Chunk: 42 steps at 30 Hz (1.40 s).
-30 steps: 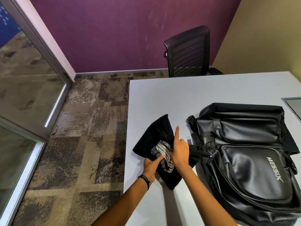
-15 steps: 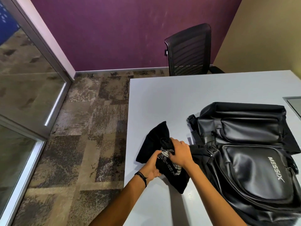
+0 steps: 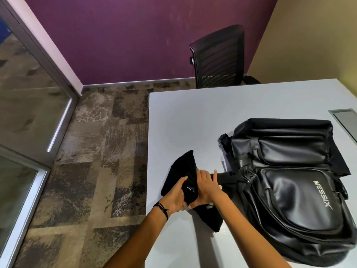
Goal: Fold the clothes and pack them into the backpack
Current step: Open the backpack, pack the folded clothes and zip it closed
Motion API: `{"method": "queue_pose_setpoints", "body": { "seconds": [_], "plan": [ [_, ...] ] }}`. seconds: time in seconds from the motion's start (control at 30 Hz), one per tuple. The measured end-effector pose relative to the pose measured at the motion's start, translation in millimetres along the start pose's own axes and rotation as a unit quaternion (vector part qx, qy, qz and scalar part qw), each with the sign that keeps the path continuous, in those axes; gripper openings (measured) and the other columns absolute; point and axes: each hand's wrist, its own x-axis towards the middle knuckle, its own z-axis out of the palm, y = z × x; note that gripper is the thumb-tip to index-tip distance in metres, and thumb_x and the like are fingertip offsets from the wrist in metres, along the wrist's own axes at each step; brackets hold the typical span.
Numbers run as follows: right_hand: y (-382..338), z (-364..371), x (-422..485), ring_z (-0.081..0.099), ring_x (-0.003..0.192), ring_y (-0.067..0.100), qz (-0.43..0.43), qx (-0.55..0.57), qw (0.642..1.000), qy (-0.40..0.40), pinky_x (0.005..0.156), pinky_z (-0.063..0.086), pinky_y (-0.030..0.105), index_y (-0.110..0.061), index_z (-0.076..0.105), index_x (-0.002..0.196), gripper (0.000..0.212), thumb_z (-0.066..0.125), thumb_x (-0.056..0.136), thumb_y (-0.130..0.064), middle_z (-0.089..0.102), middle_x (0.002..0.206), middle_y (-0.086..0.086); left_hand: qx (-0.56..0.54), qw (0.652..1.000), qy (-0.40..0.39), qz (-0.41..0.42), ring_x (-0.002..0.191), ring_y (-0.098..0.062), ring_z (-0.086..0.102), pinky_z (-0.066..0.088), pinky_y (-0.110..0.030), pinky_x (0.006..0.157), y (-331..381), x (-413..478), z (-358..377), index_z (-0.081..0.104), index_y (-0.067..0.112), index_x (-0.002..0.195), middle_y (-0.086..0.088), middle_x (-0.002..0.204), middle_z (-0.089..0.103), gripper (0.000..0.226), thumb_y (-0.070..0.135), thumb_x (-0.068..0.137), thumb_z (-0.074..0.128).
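Presently, the black garment [image 3: 181, 167] is lying on the white table [image 3: 193, 117], near its left edge and just left of the black backpack [image 3: 289, 180]. Both hands are bearing on the middle of the garment, where the cloth is bunching into a raised fold between them. The left hand [image 3: 176, 196] is gripping that fold from the left, fingers curling round the cloth; a dark band [image 3: 161, 207] is sitting on its wrist. The right hand [image 3: 207, 187] is pressing down from the right, fingers straight and held close together, thumb reaching across the near end of the fold. A small white print is showing on the cloth between the hands. The backpack is lying flat, front face up, lettering reading MESSIX. A black mesh chair [image 3: 218, 57] is standing behind the table's far edge.
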Motion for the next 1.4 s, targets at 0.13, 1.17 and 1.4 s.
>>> {"method": "queue_pose_setpoints", "body": {
  "seconds": [0.13, 1.17, 1.4],
  "plan": [
    [-5.1, 4.6, -1.0, 0.005, 0.144, 0.032, 0.031, -0.018, 0.999, 0.021, 0.112, -0.005, 0.063, -0.003, -0.003, 0.147, 0.137, 0.071, 0.054, -0.071, 0.01, 0.154, 0.014, -0.003, 1.0, -0.015, 0.026, 0.123, -0.027, 0.051, 0.044, -0.034, 0.092, 5.5, 3.1, 0.2, 0.044, 0.01, 0.138, -0.013, 0.137, 0.052, 0.06, 0.052, 0.096, 0.031],
    [-15.5, 46.4, 15.3, 0.059, 0.087, 0.028, 0.11, 0.074, 0.951, 0.279, 0.087, 0.046, 0.045, -0.006, 0.051, 0.108, 0.073, 0.075, 0.052, -0.047, 0.06, 0.094, 0.008, 0.26, 0.899, 0.228, 0.27, 0.126, -0.027, 0.046, 0.038, -0.033, 0.102, 33.9, 3.7, -52.6, 0.05, 0.01, 0.13, -0.012, 0.139, 0.047, 0.035, 0.024, 0.099, 0.044],
    [-9.3, 38.2, 9.2, 0.058, 0.091, 0.03, 0.117, 0.116, 0.946, 0.279, 0.083, 0.043, 0.043, -0.005, 0.055, 0.104, 0.066, 0.068, 0.061, -0.053, 0.061, 0.094, 0.009, 0.121, 0.956, 0.174, 0.203, 0.139, -0.026, 0.031, 0.034, -0.04, 0.111, 25.8, 9.8, -38.8, 0.025, 0.02, 0.148, -0.004, 0.153, 0.027, 0.05, 0.039, 0.102, 0.03]
  ]
}}
